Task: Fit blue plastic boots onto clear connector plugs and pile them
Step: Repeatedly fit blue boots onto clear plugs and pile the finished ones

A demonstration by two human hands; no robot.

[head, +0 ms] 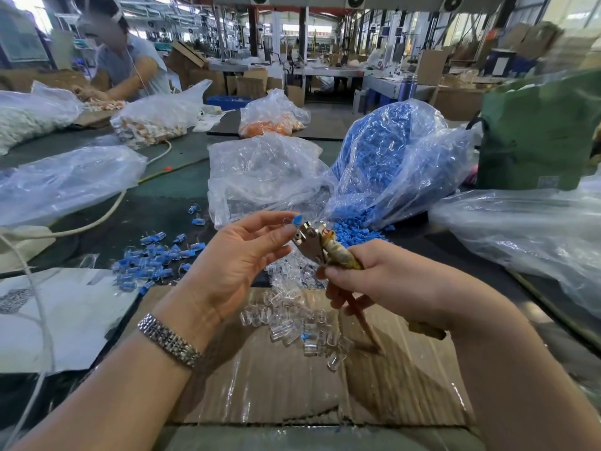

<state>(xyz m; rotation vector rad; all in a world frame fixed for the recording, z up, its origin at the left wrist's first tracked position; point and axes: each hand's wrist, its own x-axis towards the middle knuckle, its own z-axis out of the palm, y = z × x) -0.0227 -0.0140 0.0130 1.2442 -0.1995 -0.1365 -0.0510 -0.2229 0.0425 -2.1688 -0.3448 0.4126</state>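
Above a flat cardboard sheet (292, 385) on the dark worktop (162, 203): two bare arms, seen from the head camera.

Left hand (237, 255): palm up, fingers bent a little, pinching one small blue boot (297, 219) at the fingertips, with a clear plug (286, 221) just beside it, hard to make out. Shiny metal watch band (169, 340) on that wrist.

Right hand (383, 281): fingers curled round the wrapped handles of a metal hand tool (312, 244). Shiny head of the tool pointing up and left, almost touching the blue boot.

Under the hands: loose pile of clear plugs (292, 317) spread on the cardboard.

Left of the cardboard: small pile of finished pieces (153, 258), blue and clear together, lying on the worktop beside a white sheet (65, 320).

Behind the hands: clear bag of clear plugs (260, 174) in the middle, and a big clear bag full of blue boots (396, 164) to the right, with some boots (351, 232) spilled out at its open mouth near the tool.

Farther back: bag with orange parts (273, 118), bag with orange and white parts (156, 122), a big green bag (540, 131) on the right, more clear plastic (527, 229) on the right.

Back left: another person (123, 63) sitting at the worktop.
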